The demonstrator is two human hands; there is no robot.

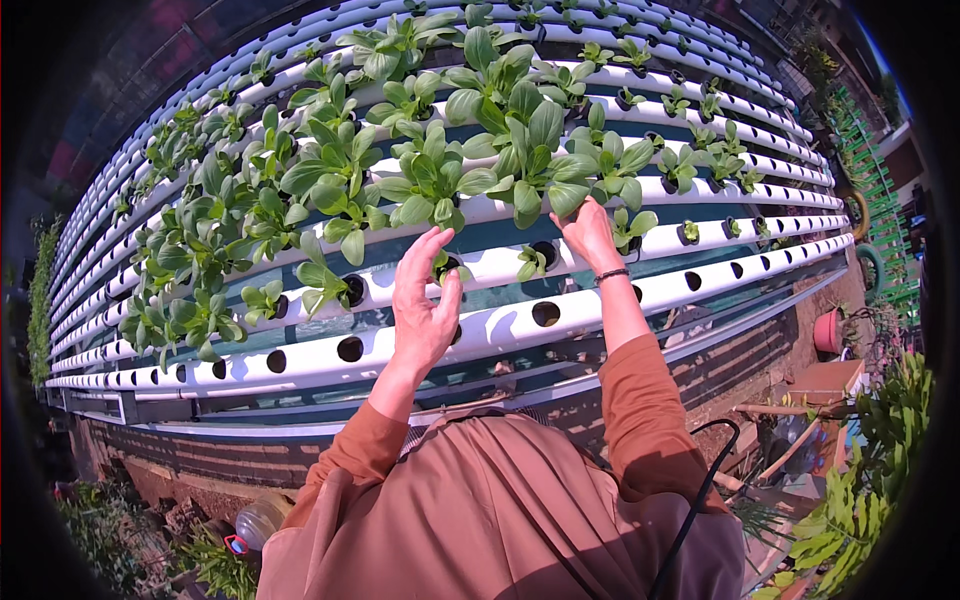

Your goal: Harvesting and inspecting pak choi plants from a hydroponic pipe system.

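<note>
White hydroponic pipes (491,319) with round holes run across in front of me, and leafy green plants grow from black net cups in them. My left hand (426,296), fingers apart, is raised over the near pipes, beside a small seedling (442,266) in its cup; it holds nothing that I can see. My right hand (586,232) reaches in at the lower leaves of a large pak choi plant (536,161); its fingertips are partly under a leaf, and whether they grip it is not clear. Between my hands, a small seedling (532,262) leans from a black cup.
A metal rail (525,390) runs along the near edge of the pipe rack. A red pot (828,331), a brown box (825,381) and leafy plants (862,480) are at the right. A clear plastic bottle (262,519) lies at the lower left.
</note>
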